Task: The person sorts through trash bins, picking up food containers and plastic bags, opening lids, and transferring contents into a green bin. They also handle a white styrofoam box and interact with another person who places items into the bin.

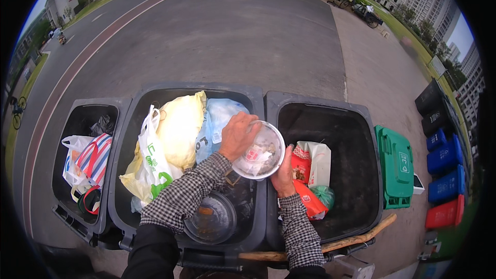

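Note:
A round clear plastic food container (267,151) is between my hands, above the wall shared by the middle and right bins. Food scraps and a crumpled tissue show inside it. My left hand (239,133) grips its upper left rim, and my right hand (284,174) holds its lower right side. Below, in the middle bin (260,217), lies a round dark plastic dish (211,217) with brown residue. That bin also has a yellow bag (180,128), a blue bag (228,112) and a white plastic bag (153,159).
The right bin (374,155) contains red and white paper bags (319,162) and a green plastic bag (323,197). A striped bag (95,159) fills part of the left bin (58,186). A wooden stick (360,236) lies along the near edge. A green lidded bin (397,166) stands at right.

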Available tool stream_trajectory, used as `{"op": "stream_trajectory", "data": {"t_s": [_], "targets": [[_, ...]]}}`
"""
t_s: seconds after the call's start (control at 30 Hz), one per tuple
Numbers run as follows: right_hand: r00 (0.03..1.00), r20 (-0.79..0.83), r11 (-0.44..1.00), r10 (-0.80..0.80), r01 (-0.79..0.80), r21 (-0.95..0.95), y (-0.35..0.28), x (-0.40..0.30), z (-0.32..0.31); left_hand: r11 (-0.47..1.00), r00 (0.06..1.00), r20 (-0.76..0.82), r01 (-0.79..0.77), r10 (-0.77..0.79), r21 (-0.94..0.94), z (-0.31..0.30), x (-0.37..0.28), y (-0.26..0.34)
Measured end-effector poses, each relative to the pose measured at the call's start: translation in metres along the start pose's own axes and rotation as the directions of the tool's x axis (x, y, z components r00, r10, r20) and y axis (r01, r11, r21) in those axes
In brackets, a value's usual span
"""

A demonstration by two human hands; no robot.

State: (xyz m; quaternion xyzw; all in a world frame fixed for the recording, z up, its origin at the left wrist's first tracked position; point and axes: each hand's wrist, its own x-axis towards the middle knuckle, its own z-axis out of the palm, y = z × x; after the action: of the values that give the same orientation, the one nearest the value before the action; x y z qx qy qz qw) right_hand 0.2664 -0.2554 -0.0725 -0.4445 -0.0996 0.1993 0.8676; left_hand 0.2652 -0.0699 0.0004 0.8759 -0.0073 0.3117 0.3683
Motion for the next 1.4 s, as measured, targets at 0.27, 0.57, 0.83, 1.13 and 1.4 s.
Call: {"op": "stream_trajectory", "data": {"t_s": [0.27, 0.57, 0.83, 1.13, 1.4], "targets": [[0.984, 0.025, 0.882, -0.177, 0.170, -0.440, 0.014, -0.001, -0.018, 0.992, 0.992, 0.090, 0.101, -0.094, -0.079, 0.008, -0.009, -0.012], [0.998, -0.016, 0.995, -0.053, 0.051, -0.084, 0.000, 0.001, -0.004, 0.989, 0.996, 0.065, 0.065, -0.057, -0.129, 0.012, -0.010, -0.017], [0.996, -0.003, 0.992, -0.089, 0.088, -0.095, -0.004, -0.001, 0.010, 0.965, 0.989, 0.104, 0.129, -0.108, -0.229, 0.011, -0.011, -0.010], [0.994, 0.074, 0.872, -0.086, 0.111, -0.476, -0.017, -0.010, 0.028, 0.979, 0.977, 0.136, -0.148, 0.167, -0.138, 0.007, -0.008, 0.003], [0.991, 0.106, 0.738, -0.080, 0.130, -0.662, -0.009, -0.013, 0.040, 0.943, 0.993, 0.085, -0.051, 0.083, -0.328, 0.002, -0.028, -0.017]]}}
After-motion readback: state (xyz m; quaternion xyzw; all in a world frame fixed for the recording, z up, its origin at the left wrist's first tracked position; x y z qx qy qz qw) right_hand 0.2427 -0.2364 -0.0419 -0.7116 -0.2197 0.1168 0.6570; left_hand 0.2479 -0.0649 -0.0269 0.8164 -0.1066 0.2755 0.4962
